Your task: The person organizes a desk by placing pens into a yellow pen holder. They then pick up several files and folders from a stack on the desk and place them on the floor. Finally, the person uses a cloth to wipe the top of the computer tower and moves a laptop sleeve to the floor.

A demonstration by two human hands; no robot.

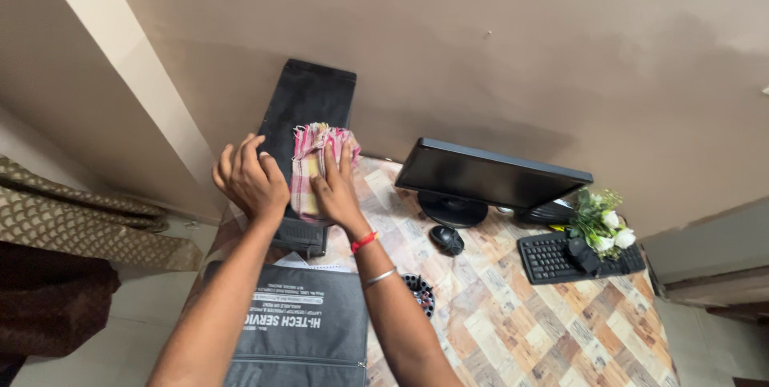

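Note:
A tall black computer tower [308,102] stands at the back left of the desk against the wall. My left hand [250,179] grips its left front edge. My right hand [336,187] presses a pink and yellow checked cloth [308,163] flat against the tower's front face. The cloth is bunched and folded under my fingers. A red thread band and a metal bangle sit on my right wrist.
A dark grey laptop bag [300,331] lies at the desk's near edge. A black monitor [489,175], mouse [446,239], keyboard [549,259] and white flowers [601,227] stand to the right on the patterned desk top [513,323]. A brown curtain [72,219] hangs at left.

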